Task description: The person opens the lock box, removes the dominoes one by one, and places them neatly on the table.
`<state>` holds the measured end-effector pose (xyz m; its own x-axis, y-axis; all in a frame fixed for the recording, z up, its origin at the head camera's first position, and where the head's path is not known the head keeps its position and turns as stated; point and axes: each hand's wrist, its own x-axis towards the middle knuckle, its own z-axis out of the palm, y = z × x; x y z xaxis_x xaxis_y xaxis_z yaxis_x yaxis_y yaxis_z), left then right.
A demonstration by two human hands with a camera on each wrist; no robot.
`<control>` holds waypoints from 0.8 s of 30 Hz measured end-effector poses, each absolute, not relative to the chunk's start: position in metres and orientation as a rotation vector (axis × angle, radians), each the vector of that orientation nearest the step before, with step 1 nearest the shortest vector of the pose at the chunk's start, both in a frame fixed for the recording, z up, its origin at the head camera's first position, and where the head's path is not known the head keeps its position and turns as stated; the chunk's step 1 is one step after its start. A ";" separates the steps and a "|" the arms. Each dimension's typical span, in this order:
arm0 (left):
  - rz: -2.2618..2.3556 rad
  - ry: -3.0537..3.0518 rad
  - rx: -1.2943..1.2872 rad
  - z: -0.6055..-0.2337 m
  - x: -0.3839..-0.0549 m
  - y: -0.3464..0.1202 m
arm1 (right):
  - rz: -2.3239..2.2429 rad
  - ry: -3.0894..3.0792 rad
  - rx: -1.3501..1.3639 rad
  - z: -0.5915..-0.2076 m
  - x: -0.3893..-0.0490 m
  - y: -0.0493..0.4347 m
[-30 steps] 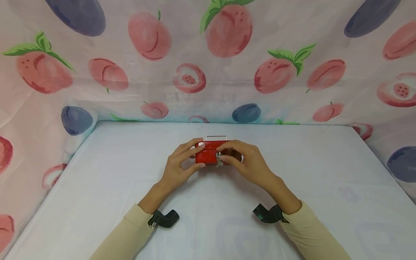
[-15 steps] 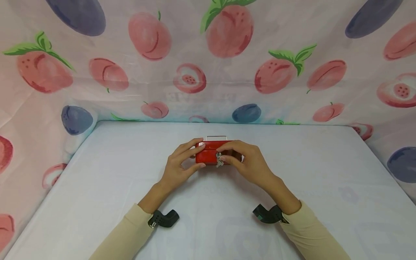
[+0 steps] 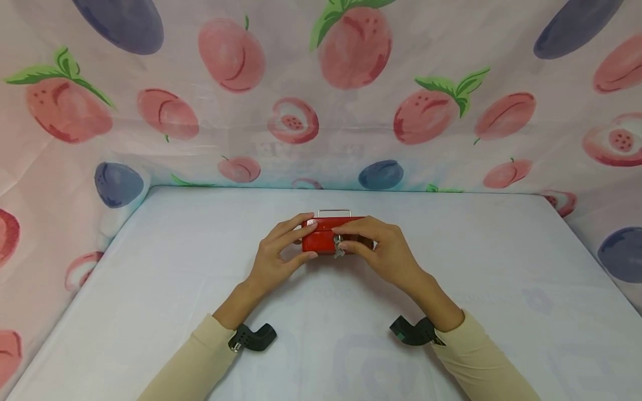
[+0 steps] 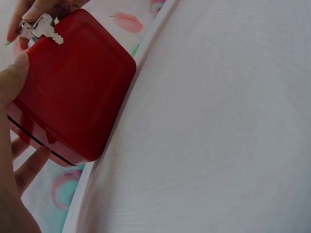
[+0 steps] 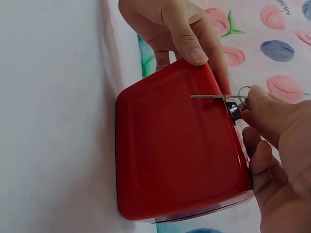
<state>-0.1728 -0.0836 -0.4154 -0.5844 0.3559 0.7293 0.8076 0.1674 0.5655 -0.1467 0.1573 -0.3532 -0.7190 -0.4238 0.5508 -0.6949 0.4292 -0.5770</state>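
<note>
A small red metal cash box (image 3: 315, 241) with a wire handle (image 3: 334, 211) is held over the far middle of the table, its lock side toward me. My left hand (image 3: 275, 250) grips its left end, thumb at the lower edge and fingers along the seam side. At the lock (image 5: 234, 111), my right hand (image 3: 388, 250) pinches a key between thumb and index finger; those fingers cover most of it. A second key (image 4: 48, 30) dangles from the same ring against the box. The lid is down, with a dark seam showing in the left wrist view.
A white cloth covers the table (image 3: 321, 334). Behind and to the left hangs a curtain (image 3: 321, 156) printed with peaches and plums. Black camera mounts (image 3: 256, 337) sit at both wrists, close above the cloth.
The dangling key has swung slightly and the right fingertips have shifted a little at the lock. The box and left hand stay in place.
</note>
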 end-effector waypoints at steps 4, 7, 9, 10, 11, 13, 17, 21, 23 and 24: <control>-1.393 -2.005 -1.103 -0.411 -0.170 -0.082 | 1.201 -2.345 0.953 -0.355 -0.147 0.157; -1.393 -2.010 -1.098 -0.411 -0.170 -0.083 | 1.207 -2.323 0.951 -0.356 -0.147 0.157; -1.394 -2.017 -1.094 -0.416 -0.173 -0.083 | 1.210 -2.310 0.950 -0.356 -0.147 0.156; -1.393 -2.018 -1.093 -0.416 -0.173 -0.083 | 1.210 -2.306 0.949 -0.356 -0.147 0.156; -1.390 -2.017 -1.091 -0.416 -0.173 -0.083 | 1.209 -2.301 0.948 -0.356 -0.147 0.156; -1.384 -2.009 -1.091 -0.416 -0.173 -0.083 | 1.206 -2.298 0.944 -0.356 -0.146 0.156; -1.375 -1.989 -1.095 -0.415 -0.172 -0.081 | 1.199 -2.292 0.937 -0.357 -0.146 0.155; -1.375 -1.976 -1.102 -0.404 -0.166 -0.079 | 1.186 -2.284 0.932 -0.358 -0.147 0.155; -1.377 -1.975 -1.103 -0.396 -0.161 -0.079 | 1.186 -2.283 0.926 -0.358 -0.146 0.156; -1.378 -1.977 -1.103 -0.393 -0.159 -0.078 | 1.188 -2.285 0.922 -0.358 -0.146 0.156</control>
<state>-0.1590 -0.0782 -0.3929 -0.5557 0.3386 0.7593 0.8296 0.1655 0.5333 -0.1462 0.1557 -0.3581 -0.7005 -0.3687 0.6110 -0.7120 0.4199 -0.5629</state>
